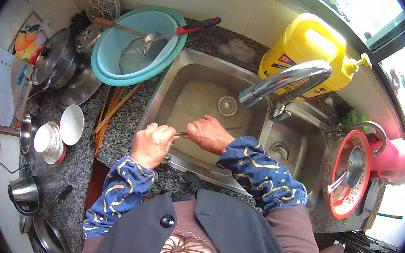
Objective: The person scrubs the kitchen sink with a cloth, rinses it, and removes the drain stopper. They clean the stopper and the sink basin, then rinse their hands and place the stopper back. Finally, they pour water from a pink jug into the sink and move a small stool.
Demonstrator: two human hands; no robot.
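Note:
Over the near left part of a stainless steel sink (201, 74), both fists hold a thin dark stick-like item (182, 134), perhaps a chopstick. My left hand (154, 144) grips it at the sink's near left rim, with a small pale bit below the fingers. My right hand (210, 133) closes round it over the left basin, and a dark thin length (234, 128) shows beyond that hand. Cloudy water covers the basin floor round the drain strainer (227, 105). The chrome faucet (267, 85) arches above the divider between the two basins.
Left of the sink lie wooden chopsticks (113, 116) beside nested teal basins (99, 60) holding a mesh skimmer (131, 56). White bowls (72, 124) and steel pots (24, 190) stand farther left. A yellow pump jug (305, 44) is behind the faucet; a red-rimmed enamel basin (366, 152) is at right.

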